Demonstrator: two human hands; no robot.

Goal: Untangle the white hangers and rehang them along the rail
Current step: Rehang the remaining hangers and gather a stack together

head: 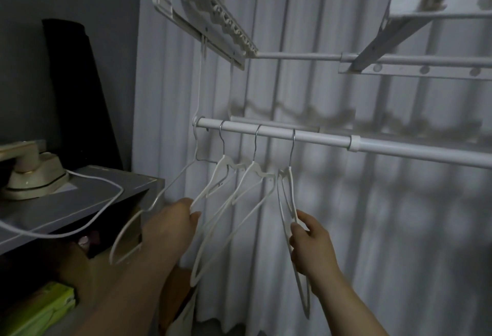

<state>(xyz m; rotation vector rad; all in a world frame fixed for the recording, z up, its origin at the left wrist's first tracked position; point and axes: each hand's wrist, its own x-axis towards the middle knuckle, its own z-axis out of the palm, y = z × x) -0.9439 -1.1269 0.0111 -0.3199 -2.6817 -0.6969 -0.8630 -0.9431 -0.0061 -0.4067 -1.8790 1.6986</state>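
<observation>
Left grip (173,219), a bare hand seen from its back, reaches in low and appears to curl its fingers round the lower arm of the second hanger (225,165); the light is dim and the fingertips are hidden. Right grip (310,242) pinches the lower arm of the rightmost hanger (287,171) between thumb and fingers.

From left to right, four white hangers hang by their hooks on the rail (319,137): a thin wire hanger (173,186) at the rail's left end, then three with metal hooks, set apart from one another. The hooks look sorted, so most of the work seems done. What is left lies lower down: the frames of the second and third hanger (255,169) cross below their shoulders, and the wire hanger swings out to the left.

On the left, the wire hanger's lower loop sits close to the edge of a grey tabletop (80,202) bearing an iron (34,175). On the right, the rail runs on bare before a pale curtain (372,229), leaving room to spread them.
</observation>
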